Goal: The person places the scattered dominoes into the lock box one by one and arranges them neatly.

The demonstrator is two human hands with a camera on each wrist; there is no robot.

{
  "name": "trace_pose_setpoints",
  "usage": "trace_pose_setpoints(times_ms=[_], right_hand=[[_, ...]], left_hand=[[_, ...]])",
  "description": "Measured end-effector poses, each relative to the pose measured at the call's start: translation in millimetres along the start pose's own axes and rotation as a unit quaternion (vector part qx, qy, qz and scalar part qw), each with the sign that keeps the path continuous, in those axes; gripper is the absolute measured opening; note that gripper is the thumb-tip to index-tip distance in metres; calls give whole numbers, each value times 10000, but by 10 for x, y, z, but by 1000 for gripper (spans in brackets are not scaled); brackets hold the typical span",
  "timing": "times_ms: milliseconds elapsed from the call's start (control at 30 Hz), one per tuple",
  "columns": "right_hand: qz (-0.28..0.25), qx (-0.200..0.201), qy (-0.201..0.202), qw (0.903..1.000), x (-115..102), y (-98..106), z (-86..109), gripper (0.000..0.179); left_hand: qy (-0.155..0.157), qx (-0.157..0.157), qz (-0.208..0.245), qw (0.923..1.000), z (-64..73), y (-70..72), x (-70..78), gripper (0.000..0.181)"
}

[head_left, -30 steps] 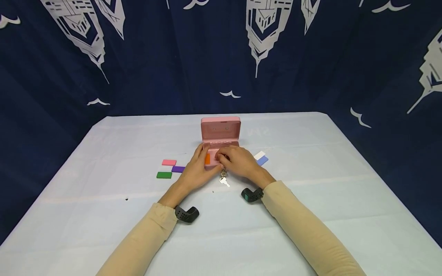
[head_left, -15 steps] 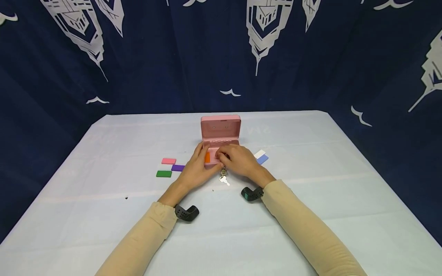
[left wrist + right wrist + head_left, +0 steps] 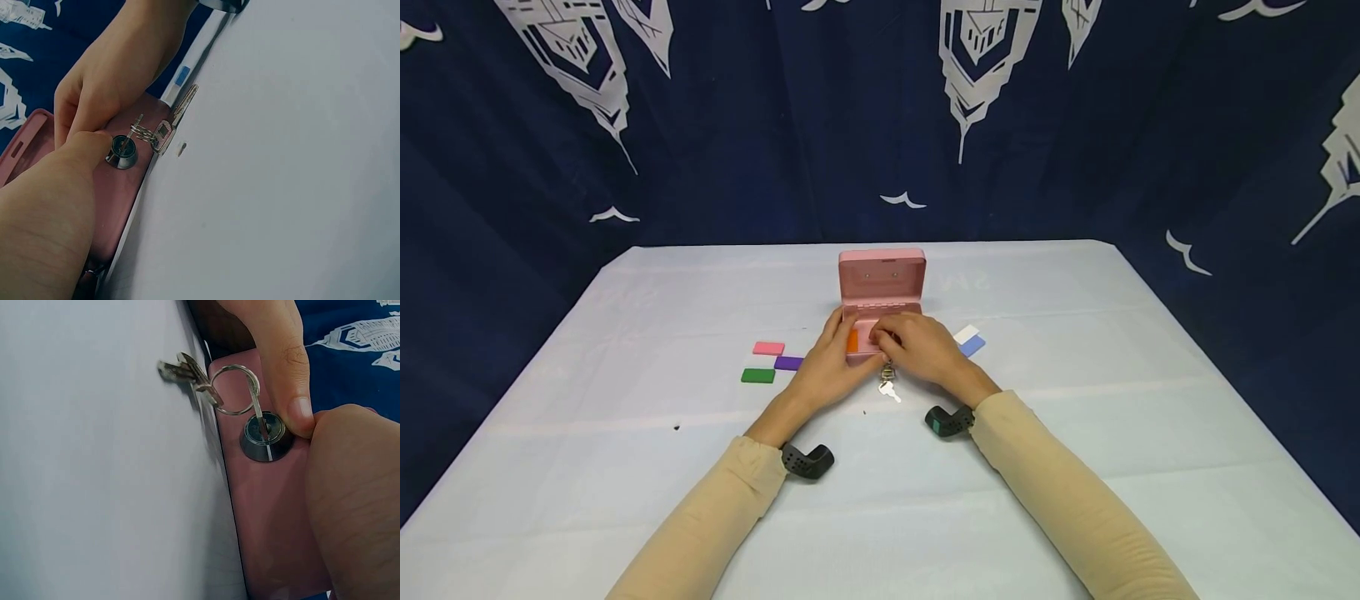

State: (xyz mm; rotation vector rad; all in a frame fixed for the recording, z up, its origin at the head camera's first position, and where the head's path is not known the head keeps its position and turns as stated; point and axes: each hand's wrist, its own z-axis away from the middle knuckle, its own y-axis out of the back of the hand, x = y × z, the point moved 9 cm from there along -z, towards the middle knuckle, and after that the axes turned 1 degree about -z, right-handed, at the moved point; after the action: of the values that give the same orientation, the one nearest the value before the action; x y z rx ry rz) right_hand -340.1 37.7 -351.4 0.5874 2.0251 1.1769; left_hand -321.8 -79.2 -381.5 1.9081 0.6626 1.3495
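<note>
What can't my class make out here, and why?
Head view: whether the right hand grips anything, hidden by its back.
Head view: right end of the purple piece, behind the left hand.
Head view: near edge of the table, below the frame.
Right wrist view: details of hanging keys, blurred.

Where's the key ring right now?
In the right wrist view, upper middle, the key ring hangs from the key in the lock of the pink box, near the left hand.
</note>
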Motion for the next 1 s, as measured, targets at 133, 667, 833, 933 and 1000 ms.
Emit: trace_pose_setpoints(times_ms=[133, 667, 833, 933, 1000], right_hand=[[5, 39, 8, 10000, 4, 17, -4, 20], [-71, 115, 20, 9999, 3, 29, 11, 18], [-52, 74, -7, 10000, 5, 19, 10, 18], [-42, 50, -11, 10000, -1, 18, 11, 19], [-59, 32, -5, 10000, -4, 16, 10, 19]], left_hand=[[-64, 40, 44, 10000, -5, 11, 21, 88], [-86, 39, 34, 9999, 0, 7, 27, 82], [-159, 83, 51, 9998, 4, 11, 35, 80], [-163, 94, 59, 9998, -3, 5, 23, 81], [-135, 81, 34, 9999, -4, 3, 19, 83]])
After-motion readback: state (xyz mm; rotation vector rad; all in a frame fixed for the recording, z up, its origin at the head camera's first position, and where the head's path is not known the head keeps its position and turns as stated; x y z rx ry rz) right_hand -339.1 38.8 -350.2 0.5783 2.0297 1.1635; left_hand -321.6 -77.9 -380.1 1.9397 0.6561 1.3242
